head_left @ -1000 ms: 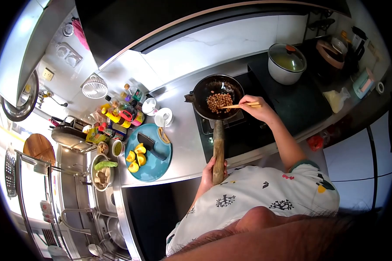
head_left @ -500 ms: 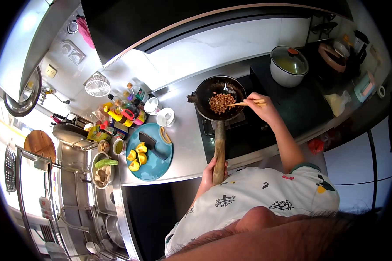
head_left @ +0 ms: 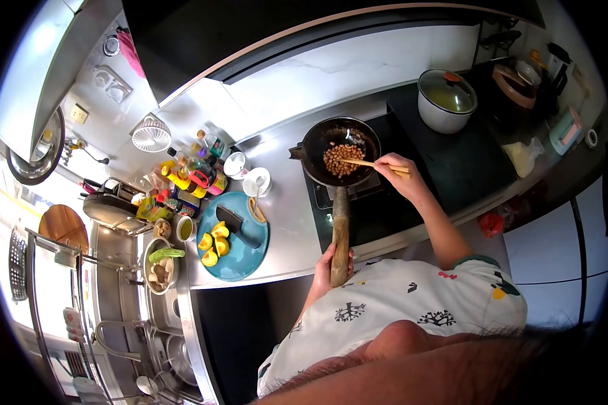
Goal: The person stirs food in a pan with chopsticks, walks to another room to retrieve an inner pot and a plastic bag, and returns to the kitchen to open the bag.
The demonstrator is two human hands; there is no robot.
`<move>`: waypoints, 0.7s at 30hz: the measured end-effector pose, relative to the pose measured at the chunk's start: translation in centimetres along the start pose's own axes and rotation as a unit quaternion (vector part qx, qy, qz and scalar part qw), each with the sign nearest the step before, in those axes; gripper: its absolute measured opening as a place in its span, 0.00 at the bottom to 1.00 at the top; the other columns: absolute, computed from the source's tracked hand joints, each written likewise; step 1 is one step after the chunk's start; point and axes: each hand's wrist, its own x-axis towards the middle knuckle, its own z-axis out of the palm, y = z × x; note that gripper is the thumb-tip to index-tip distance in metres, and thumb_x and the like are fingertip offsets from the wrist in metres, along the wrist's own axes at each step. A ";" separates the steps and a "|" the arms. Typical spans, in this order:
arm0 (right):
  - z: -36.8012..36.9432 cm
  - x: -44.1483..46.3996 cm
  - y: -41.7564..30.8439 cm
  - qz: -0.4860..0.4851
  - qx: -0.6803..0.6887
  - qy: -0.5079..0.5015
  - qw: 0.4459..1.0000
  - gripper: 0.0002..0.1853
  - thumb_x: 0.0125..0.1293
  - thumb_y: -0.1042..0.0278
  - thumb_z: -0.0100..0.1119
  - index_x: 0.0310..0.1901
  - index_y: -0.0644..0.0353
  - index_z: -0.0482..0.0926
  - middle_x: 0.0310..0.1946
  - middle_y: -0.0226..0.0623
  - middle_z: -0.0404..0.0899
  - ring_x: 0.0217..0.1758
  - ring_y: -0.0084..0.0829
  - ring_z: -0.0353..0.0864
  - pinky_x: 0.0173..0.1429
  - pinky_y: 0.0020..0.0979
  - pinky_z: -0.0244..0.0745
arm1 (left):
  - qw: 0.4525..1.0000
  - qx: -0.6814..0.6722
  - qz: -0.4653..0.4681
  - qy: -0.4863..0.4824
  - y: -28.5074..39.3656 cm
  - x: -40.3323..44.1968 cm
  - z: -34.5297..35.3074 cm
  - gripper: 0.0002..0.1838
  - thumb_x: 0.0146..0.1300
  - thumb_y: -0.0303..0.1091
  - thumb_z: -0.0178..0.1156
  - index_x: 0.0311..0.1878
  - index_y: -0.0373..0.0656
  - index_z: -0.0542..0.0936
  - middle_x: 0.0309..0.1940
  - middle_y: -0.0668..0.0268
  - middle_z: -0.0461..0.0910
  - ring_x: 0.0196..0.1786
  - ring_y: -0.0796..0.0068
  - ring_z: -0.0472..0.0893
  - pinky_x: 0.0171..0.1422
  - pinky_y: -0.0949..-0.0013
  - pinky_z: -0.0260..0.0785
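My left hand is wrapped round the long wooden handle of a dark wok, which sits on the stove. In the pan lies a heap of small reddish-brown pieces that look like peanuts. My right hand is closed on a pair of wooden chopsticks, whose tips reach into the heap. Left of the wok, a blue round cutting board carries cut yellow-orange squash pieces and a dark-bladed knife.
A white lidded pot stands on the black cooktop to the right. Bottles, white bowls and a bowl of vegetables crowd the left counter near the sink. The range hood overhangs the back.
The chopsticks have shifted slightly left and now reach farther into the heap. My right hand has moved a little with them. My left hand stays on the handle.
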 end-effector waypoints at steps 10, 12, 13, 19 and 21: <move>-0.6 -2.6 -1.4 -0.034 -0.026 0.020 0.999 0.03 0.62 0.79 0.61 0.37 0.66 0.77 0.33 0.35 0.78 0.34 0.25 0.78 0.38 0.23 0.72 | 1.000 -0.006 0.011 -0.006 -0.2 0.1 -0.1 0.20 0.70 0.51 0.46 0.53 0.45 0.70 0.38 0.64 0.77 0.32 0.71 0.76 0.34 0.71 0.70; -1.1 -3.0 -1.6 -0.043 -0.018 0.040 0.998 0.04 0.62 0.79 0.61 0.37 0.65 0.77 0.33 0.36 0.78 0.34 0.27 0.78 0.38 0.25 0.72 | 1.000 -0.012 0.005 -0.010 -0.2 0.2 -0.2 0.21 0.70 0.51 0.46 0.53 0.45 0.70 0.38 0.64 0.77 0.32 0.71 0.75 0.35 0.70 0.70; -1.4 -3.3 -1.6 -0.052 -0.009 0.057 0.997 0.05 0.61 0.78 0.62 0.37 0.65 0.76 0.33 0.36 0.77 0.33 0.29 0.78 0.38 0.26 0.73 | 1.000 -0.009 0.011 -0.004 -0.2 0.2 -0.1 0.22 0.70 0.52 0.46 0.52 0.42 0.71 0.38 0.63 0.76 0.32 0.70 0.75 0.35 0.69 0.69; -2.4 -6.4 0.1 -0.054 -0.072 0.065 0.994 0.06 0.61 0.78 0.62 0.40 0.64 0.77 0.41 0.40 0.78 0.39 0.32 0.80 0.42 0.26 0.75 | 1.000 0.001 0.019 0.008 -0.4 0.2 -0.3 0.24 0.69 0.53 0.45 0.51 0.40 0.71 0.39 0.61 0.76 0.32 0.69 0.75 0.34 0.69 0.68; -2.5 -7.4 0.4 -0.024 -0.070 0.047 0.996 0.08 0.62 0.77 0.61 0.42 0.63 0.78 0.47 0.42 0.78 0.42 0.34 0.80 0.47 0.26 0.76 | 1.000 0.000 0.015 0.008 -0.4 0.3 -0.6 0.24 0.69 0.53 0.45 0.51 0.40 0.71 0.39 0.61 0.76 0.32 0.69 0.74 0.34 0.69 0.67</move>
